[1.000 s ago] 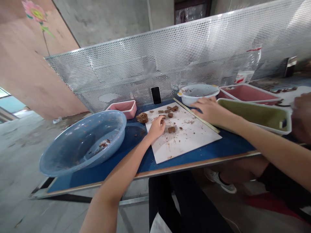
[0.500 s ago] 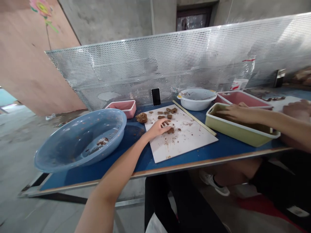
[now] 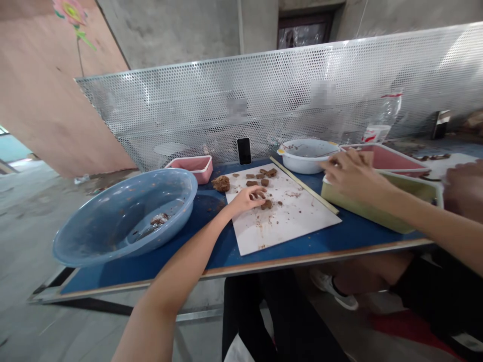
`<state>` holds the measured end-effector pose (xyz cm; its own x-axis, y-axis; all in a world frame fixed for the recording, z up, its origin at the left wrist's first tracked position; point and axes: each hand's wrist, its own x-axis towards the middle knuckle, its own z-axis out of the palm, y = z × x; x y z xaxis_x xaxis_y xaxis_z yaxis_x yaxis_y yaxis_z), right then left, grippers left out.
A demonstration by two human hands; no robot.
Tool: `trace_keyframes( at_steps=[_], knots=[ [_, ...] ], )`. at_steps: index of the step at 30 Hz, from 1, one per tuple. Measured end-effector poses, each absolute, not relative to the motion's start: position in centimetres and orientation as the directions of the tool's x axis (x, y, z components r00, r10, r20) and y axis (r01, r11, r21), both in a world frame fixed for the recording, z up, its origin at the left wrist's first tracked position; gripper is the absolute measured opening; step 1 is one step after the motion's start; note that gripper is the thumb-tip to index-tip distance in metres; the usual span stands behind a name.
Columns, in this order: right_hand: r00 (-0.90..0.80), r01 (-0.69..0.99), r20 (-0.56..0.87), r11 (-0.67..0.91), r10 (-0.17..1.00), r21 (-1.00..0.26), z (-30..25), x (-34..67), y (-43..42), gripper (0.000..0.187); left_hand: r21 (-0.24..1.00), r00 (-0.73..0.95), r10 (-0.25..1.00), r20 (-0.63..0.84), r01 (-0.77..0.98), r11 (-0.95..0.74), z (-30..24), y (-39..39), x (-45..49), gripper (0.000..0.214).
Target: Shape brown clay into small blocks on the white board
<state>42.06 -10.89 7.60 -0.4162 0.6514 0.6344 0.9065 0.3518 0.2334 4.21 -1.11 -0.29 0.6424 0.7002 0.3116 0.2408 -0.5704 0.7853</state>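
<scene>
My left hand (image 3: pixel 247 198) lies on the white board (image 3: pixel 290 223), fingers stretched out, its fingertips on small brown clay-like pieces (image 3: pixel 265 203). More brown pieces (image 3: pixel 264 174) and a bigger lump (image 3: pixel 221 183) sit at the board's far end. My right hand (image 3: pixel 349 173) hovers over the near left corner of the green tray (image 3: pixel 373 213), fingers curled together; what they hold is hidden.
A big blue basin (image 3: pixel 124 216) stands at the left, a small pink tray (image 3: pixel 190 166) behind it. A phone (image 3: pixel 244 150) leans on the perforated metal screen (image 3: pixel 188 110). A white bowl (image 3: pixel 305 153), a pink tray (image 3: pixel 385 157), a wooden stick (image 3: pixel 302 183) and another person's hand (image 3: pixel 464 186) are at the right.
My right hand went from the white bowl into the green tray, then rose over its near left corner with fingers curled. My left hand opened onto the brown pieces and stays there.
</scene>
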Motion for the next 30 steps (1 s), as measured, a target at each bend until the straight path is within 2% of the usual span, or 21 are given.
trace_keyframes(
  at_steps=[2, 5, 8, 11, 13, 17, 30],
  knots=[
    [-0.597, 0.798, 0.554, 0.498, 0.581, 0.339, 6.5, 38.8, -11.1, 0.046, 0.799, 0.655, 0.700, 0.285, 0.242, -0.551, -0.4, -1.2, 4.3, 0.054],
    [-0.797, 0.581, 0.432, 0.732, 0.422, 0.356, 4.0, 35.1, -10.2, 0.047, 0.821, 0.663, 0.703, 0.257, 0.234, -0.521, -0.5, -1.4, 4.4, 0.054],
    [-0.873, 0.421, 0.402, 0.843, 0.276, 0.335, 2.1, 33.3, -8.7, 0.054, 0.831, 0.665, 0.706, 0.243, 0.233, -0.506, -0.6, -1.4, 4.4, 0.053],
    [-0.887, 0.346, 0.418, 0.881, 0.195, 0.323, 1.4, 32.6, -7.7, 0.059, 0.833, 0.658, 0.712, 0.245, 0.232, -0.502, -0.6, -1.4, 4.4, 0.051],
    [-0.899, 0.324, 0.398, 0.888, 0.181, 0.328, 1.3, 32.3, -7.2, 0.058, 0.838, 0.654, 0.715, 0.246, 0.227, -0.496, -0.7, -1.4, 4.4, 0.050],
    [-0.912, 0.355, 0.327, 0.872, 0.245, 0.337, 0.7, 32.0, -6.7, 0.052, 0.840, 0.659, 0.707, 0.256, 0.210, -0.500, -0.9, -1.4, 4.4, 0.051],
    [-0.897, 0.363, 0.368, 0.883, 0.245, 0.297, 0.0, 31.8, -6.4, 0.043, 0.815, 0.651, 0.707, 0.277, 0.230, -0.531, -1.2, -1.0, 4.3, 0.050]
  ],
)
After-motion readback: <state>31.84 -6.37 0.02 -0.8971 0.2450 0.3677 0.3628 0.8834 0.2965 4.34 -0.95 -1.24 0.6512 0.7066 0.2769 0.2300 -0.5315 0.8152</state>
